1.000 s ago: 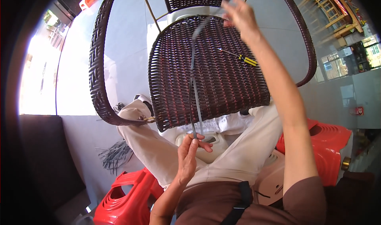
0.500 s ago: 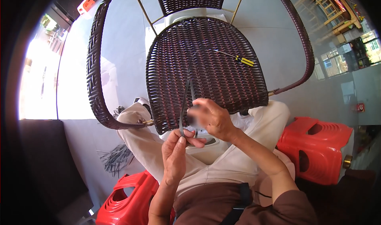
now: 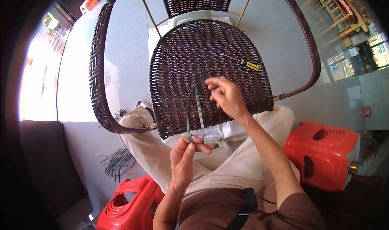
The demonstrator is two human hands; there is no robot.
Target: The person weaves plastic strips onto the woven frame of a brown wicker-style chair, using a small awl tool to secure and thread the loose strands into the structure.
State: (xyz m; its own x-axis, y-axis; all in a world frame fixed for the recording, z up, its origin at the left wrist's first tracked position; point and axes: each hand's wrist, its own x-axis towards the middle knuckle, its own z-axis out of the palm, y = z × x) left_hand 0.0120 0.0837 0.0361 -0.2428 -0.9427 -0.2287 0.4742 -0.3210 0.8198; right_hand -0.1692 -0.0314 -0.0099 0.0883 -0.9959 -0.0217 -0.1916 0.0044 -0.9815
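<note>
A brown woven rattan seat [image 3: 231, 104] fills the middle, with a thin, dark grey plastic weaving strip [image 3: 199, 108] coming up from its weave. Doubled over, the strip runs toward me in two strands. My left hand [image 3: 182, 163] is closed at the near bend of this strip, just off the seat's front edge. Above the seat, right of the strands, is my right hand [image 3: 230, 100]. Its fingers are bent but apart, slightly blurred, and I see nothing in them. A screwdriver [image 3: 249, 64] with a yellow and black handle lies on the seat, beyond my right hand.
A woven armrest loop curves round each side: a left armrest [image 3: 97, 67] and a right armrest [image 3: 314, 47]. Red plastic stools stand at the right [image 3: 324, 149] and lower left [image 3: 125, 207]. Loose grey strips [image 3: 117, 163] lie on the floor at left. Wooden furniture [image 3: 340, 11] stands far right.
My right hand has moved away from the strip, up and to the right over the seat. My left hand has shifted slightly right, still gripping the strip, whose two strands now show more fully.
</note>
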